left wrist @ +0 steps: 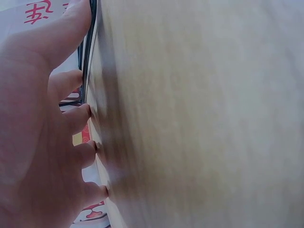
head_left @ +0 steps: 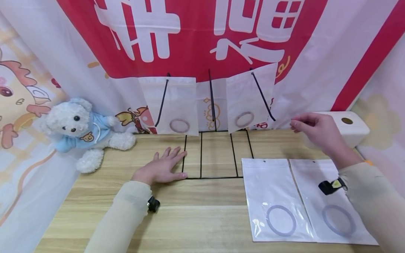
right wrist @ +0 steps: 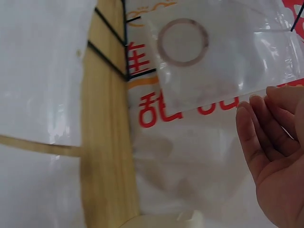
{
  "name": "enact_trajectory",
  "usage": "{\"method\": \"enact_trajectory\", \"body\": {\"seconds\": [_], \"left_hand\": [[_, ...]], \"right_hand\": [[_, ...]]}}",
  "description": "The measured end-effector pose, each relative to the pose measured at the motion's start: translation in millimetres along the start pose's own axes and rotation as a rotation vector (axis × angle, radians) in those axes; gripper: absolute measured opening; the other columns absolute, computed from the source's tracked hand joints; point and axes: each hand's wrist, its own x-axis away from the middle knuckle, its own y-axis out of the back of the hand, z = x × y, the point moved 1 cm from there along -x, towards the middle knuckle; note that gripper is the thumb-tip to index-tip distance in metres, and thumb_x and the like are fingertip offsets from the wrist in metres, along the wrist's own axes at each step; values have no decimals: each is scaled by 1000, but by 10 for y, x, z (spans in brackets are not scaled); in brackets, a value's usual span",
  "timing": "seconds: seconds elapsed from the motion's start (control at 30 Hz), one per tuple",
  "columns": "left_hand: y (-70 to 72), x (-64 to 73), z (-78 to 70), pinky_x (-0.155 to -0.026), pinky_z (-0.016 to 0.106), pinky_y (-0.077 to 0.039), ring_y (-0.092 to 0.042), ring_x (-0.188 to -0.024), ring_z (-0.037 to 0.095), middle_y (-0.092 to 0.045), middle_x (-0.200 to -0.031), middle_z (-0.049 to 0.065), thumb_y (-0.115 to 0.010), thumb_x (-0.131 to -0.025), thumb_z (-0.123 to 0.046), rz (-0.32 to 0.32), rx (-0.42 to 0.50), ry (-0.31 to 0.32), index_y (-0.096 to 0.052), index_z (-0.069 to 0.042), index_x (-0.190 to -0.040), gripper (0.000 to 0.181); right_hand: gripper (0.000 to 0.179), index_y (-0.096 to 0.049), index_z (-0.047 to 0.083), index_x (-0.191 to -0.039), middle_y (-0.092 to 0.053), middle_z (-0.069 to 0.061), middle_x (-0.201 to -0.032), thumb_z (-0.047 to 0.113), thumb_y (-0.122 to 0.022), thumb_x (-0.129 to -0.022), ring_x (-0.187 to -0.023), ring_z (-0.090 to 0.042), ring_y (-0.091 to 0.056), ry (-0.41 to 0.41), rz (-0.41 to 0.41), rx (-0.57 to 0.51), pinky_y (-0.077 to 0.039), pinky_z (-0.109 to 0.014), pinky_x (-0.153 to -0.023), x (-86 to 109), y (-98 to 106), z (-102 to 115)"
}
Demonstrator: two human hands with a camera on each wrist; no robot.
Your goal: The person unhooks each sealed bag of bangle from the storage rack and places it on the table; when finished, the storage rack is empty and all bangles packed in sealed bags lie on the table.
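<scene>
My left hand rests with spread fingers on the wooden table, its thumb and a fingertip at the base of a black wire rack. In the left wrist view, its fingers touch down along the table surface. Two white plastic bags with a ring shape near the bottom hang on the rack's hooks: a left bag and a right bag. My right hand is raised beside the right bag, fingers loosely bent and holding nothing. In the right wrist view, its fingertips appear close to that bag's edge.
Two more such bags lie side by side on the table, a nearer-left one and a right one partly under my right forearm. A white box stands behind the right hand. A teddy bear sits at the left against the printed cloth.
</scene>
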Motion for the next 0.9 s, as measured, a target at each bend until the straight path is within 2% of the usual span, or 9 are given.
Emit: {"method": "enact_trajectory", "body": {"seconds": [0.13, 0.27, 0.37, 0.53, 0.6, 0.9], "left_hand": [[5, 10, -15, -126, 84, -4, -7, -167, 53, -10, -183, 16, -59, -102, -70, 2, 2, -2, -21, -22, -175, 95], [15, 14, -22, -125, 85, -4, -7, -166, 53, -10, -183, 16, -60, -102, -68, -1, 6, -6, -22, -22, -175, 94], [21, 17, -26, -125, 85, -4, -7, -166, 53, -10, -183, 16, -60, -102, -68, -2, 5, -7, -22, -22, -175, 94], [23, 22, -30, -127, 83, -3, -6, -167, 52, -10, -183, 15, -60, -102, -68, 2, 4, 0, -21, -23, -175, 94], [30, 31, -35, -126, 84, -3, -6, -166, 53, -10, -183, 16, -61, -102, -67, 0, 8, -3, -22, -22, -174, 94], [40, 39, -49, -125, 85, -4, -8, -166, 54, -11, -182, 17, -60, -102, -67, -3, 7, -4, -22, -21, -174, 94]], "right_hand": [[56, -72, 14, -139, -79, -4, -120, 56, -67, -103, -93, 1, -72, 5, -36, -30, -55, -5, -81, -70, 61, 127], [58, -72, 18, -141, -78, 6, -119, 59, -67, -101, -98, 2, -71, -4, -73, -60, -54, -5, -84, -145, 120, 244], [59, -71, 22, -143, -76, 5, -124, 62, -67, -100, -104, -1, -70, -16, -93, -81, -57, -13, -95, -207, 158, 343], [58, -70, 27, -145, -74, 1, -134, 63, -67, -99, -112, -6, -69, -33, -112, -130, -55, -39, -117, -320, 200, 511], [59, -69, 29, -146, -73, 1, -138, 63, -68, -99, -114, -8, -68, -40, -118, -148, -53, -42, -119, -363, 206, 561], [59, -67, 31, -148, -68, 1, -147, 62, -70, -98, -120, -12, -66, -42, -157, -201, -54, -39, -118, -543, 217, 745]]}}
